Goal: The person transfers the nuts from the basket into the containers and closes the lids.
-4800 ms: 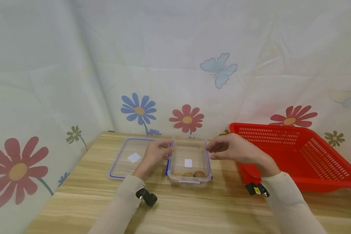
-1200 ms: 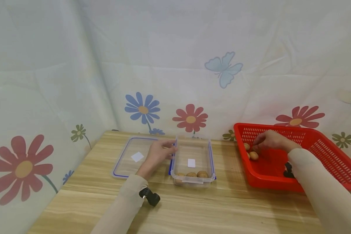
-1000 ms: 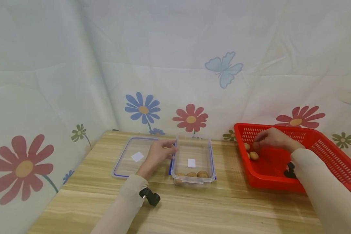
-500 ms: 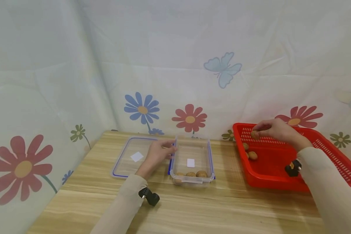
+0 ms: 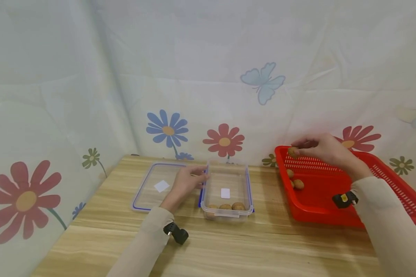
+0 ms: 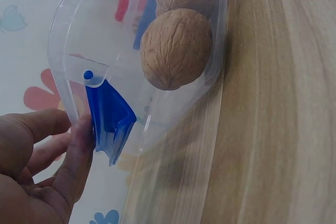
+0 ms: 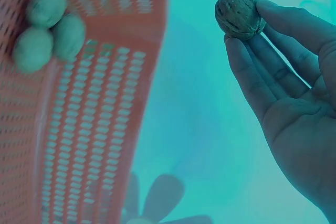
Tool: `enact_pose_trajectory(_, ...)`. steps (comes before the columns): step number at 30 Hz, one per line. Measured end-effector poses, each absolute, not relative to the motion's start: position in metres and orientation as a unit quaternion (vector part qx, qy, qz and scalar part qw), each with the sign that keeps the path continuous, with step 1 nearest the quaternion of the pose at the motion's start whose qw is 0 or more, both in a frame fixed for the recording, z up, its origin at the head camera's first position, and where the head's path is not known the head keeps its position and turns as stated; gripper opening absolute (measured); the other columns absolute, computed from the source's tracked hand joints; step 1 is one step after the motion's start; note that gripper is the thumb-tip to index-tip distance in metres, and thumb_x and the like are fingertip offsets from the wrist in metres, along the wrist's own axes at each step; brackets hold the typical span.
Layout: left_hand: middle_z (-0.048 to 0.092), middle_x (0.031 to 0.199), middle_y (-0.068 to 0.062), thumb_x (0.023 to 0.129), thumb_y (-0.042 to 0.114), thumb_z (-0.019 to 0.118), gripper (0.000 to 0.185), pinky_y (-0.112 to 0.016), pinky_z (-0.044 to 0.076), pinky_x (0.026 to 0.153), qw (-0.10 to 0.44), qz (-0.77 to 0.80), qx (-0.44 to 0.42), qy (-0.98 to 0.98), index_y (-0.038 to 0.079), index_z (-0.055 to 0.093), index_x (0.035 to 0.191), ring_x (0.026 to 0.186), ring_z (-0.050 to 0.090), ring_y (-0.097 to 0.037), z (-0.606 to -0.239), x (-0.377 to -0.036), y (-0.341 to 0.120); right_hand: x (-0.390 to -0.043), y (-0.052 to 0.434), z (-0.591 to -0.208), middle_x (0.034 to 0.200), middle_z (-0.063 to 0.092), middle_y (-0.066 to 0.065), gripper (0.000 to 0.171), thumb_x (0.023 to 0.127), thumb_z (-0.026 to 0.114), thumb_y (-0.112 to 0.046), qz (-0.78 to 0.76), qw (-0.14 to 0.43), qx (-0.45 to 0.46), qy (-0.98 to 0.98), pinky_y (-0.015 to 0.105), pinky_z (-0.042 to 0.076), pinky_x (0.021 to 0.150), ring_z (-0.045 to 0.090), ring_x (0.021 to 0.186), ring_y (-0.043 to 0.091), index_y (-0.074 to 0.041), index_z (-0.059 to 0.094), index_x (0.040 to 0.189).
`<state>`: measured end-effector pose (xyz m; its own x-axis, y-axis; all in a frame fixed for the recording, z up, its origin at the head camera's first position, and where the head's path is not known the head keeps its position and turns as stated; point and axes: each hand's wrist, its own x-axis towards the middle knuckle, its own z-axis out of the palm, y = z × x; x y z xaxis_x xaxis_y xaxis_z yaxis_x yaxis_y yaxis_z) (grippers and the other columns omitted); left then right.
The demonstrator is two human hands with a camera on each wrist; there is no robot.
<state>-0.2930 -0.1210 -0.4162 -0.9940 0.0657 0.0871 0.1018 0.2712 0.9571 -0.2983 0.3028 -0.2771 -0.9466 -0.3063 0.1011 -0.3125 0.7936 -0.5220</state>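
Observation:
My right hand point(image 5: 327, 152) pinches a walnut point(image 5: 293, 152) between thumb and fingertips, above the left rim of the red basket point(image 5: 325, 216). Its wrinkled brown shell shows plainly in the right wrist view, where the held walnut point(image 7: 237, 15) is outside the basket wall. Three more walnuts point(image 5: 298, 184) lie in the basket's left corner. My left hand point(image 5: 187, 181) grips the left rim of a clear plastic food container point(image 5: 228, 214), beside its hanging blue latch point(image 6: 109, 121). Along the container's near end sits a row of walnuts point(image 6: 177, 48).
The container's clear lid point(image 5: 143, 192), with a blue seal and a white label, lies flat on the wooden table point(image 5: 208, 250) to the left, partly behind my left hand. A flower-printed cloth point(image 5: 194, 96) hangs behind the table.
My right hand went from beside the container into the basket, took hold of a walnut, and lifted it up and left to the rim. My left hand stays at the container.

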Motion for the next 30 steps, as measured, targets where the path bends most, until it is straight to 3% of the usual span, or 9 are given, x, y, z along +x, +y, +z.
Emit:
enact_pose_trajectory(7, 0.072, 0.110, -0.018, 0.098, 0.009, 0.078, 0.041, -0.034, 0.068, 0.075, 0.016, -0.604, -0.055, -0.795, -0.002, 0.070, 0.136, 0.084, 0.077, -0.027, -0.418, -0.294, -0.122, -0.282, 0.281, -0.266, 0.132, 0.071, 0.013, 0.048, 0.100, 0.077, -0.035, 0.295, 0.018, 0.184, -0.937, 0.052, 0.061, 0.099, 0.066, 0.118, 0.033, -0.012, 0.068, 0.141)
enact_pose_trajectory(13, 0.072, 0.109, -0.017, 0.098, 0.009, 0.078, 0.041, -0.035, 0.068, 0.074, 0.015, -0.603, -0.058, -0.795, -0.002, 0.069, 0.136, 0.083, 0.077, -0.027, -0.419, -0.294, -0.122, -0.271, 0.263, -0.264, 0.129, 0.073, 0.012, 0.042, 0.101, 0.077, -0.028, 0.328, 0.035, 0.208, -0.921, 0.022, 0.059, 0.091, 0.068, 0.115, 0.031, -0.011, 0.070, 0.138)
enact_pose_trajectory(16, 0.073, 0.108, -0.017, 0.098, 0.009, 0.078, 0.041, -0.035, 0.068, 0.074, 0.013, -0.607, -0.056, -0.793, -0.001, 0.070, 0.136, 0.084, 0.077, -0.027, -0.418, -0.294, -0.121, -0.268, 0.255, -0.266, 0.125, 0.074, 0.012, 0.037, 0.101, 0.077, -0.021, 0.342, 0.048, 0.226, -0.911, 0.013, 0.056, 0.088, 0.070, 0.111, 0.031, -0.008, 0.072, 0.135)
enact_pose_trajectory(30, 0.073, 0.110, -0.018, 0.098, 0.007, 0.076, 0.038, -0.035, 0.068, 0.074, 0.018, -0.604, -0.063, -0.794, -0.003, 0.070, 0.135, 0.083, 0.077, -0.028, -0.416, -0.293, -0.121, -0.256, 0.217, -0.286, 0.122, 0.074, 0.011, 0.033, 0.097, 0.080, -0.015, 0.414, 0.071, 0.253, -0.872, 0.015, 0.058, 0.090, 0.072, 0.109, 0.029, -0.005, 0.074, 0.129)
